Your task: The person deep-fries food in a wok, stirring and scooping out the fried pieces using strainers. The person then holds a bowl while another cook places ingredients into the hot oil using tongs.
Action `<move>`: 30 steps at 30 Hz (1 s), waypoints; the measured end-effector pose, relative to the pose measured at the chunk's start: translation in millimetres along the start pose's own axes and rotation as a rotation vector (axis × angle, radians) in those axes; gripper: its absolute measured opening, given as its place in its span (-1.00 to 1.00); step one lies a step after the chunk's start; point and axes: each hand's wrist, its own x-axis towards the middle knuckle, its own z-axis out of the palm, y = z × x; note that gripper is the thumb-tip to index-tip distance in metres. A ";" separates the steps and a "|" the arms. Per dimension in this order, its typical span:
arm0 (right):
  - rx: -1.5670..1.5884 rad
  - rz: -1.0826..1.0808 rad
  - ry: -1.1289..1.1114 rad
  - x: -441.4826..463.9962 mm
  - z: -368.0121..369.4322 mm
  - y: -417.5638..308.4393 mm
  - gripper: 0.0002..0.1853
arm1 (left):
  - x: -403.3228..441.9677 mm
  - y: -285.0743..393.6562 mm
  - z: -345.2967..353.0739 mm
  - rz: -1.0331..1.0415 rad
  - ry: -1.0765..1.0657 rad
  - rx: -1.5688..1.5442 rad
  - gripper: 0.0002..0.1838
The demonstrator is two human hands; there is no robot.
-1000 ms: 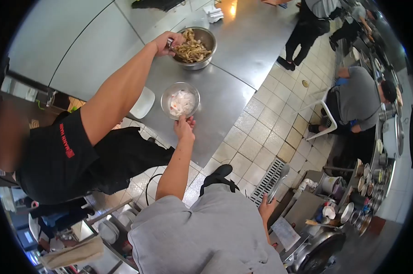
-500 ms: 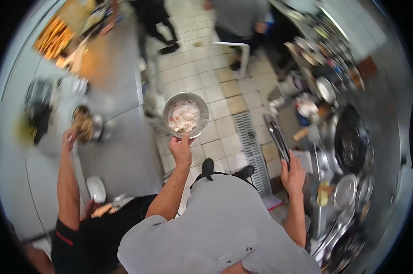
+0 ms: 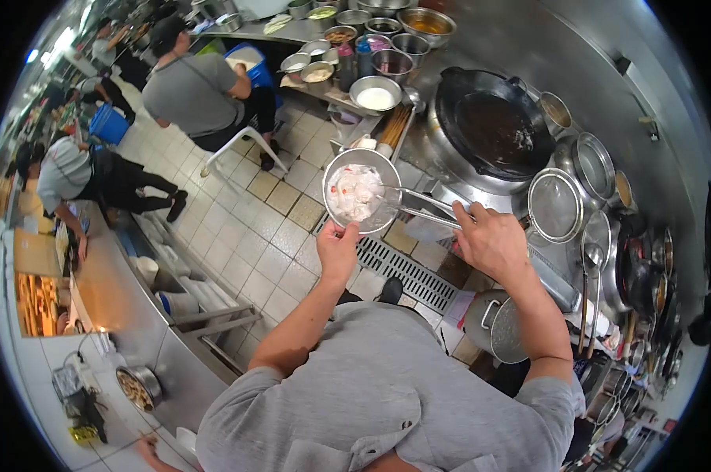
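My left hand (image 3: 339, 250) grips the near rim of a round metal bowl (image 3: 389, 167), held out above the floor. Inside the bowl lies pale, wet food (image 3: 353, 193) with red bits, which looks like raw meat or seafood. Metal tongs (image 3: 428, 209) are in my right hand (image 3: 487, 237), its fingers wrapped round the arms. The tips of the tongs reach into the bowl at its right side and touch or nearly touch the food; exact contact is hard to see.
A large black wok (image 3: 493, 122) sits on the stove to the right. Beyond it are containers of ingredients, with a bowl of white liquid (image 3: 375, 97). A strainer (image 3: 556, 204) lies nearby. One person sits on a white stool (image 3: 241, 145); another leans on the left counter (image 3: 103, 267).
My view has turned right, toward the stove. The tongs have come from my right side to the bowl, and their tips are now inside it. My left hand still holds the bowl.
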 end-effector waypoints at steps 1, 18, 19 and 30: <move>0.007 0.022 0.001 -2.7 2.2 8.5 -0.54 | 5.2 -3.6 11.7 -0.008 -0.027 0.005 -0.84; -0.085 0.368 -0.103 63.8 6.4 68.9 -0.56 | 163.2 -8.8 97.1 -0.159 -0.389 0.035 -0.82; -0.067 0.399 -0.128 75.5 15.6 69.2 -0.55 | 172.9 -6.3 98.9 -0.159 -0.412 0.072 -0.81; -0.143 0.551 -0.115 124.2 1.4 78.5 -0.59 | 251.5 -15.7 116.6 -0.150 -0.522 0.056 -0.78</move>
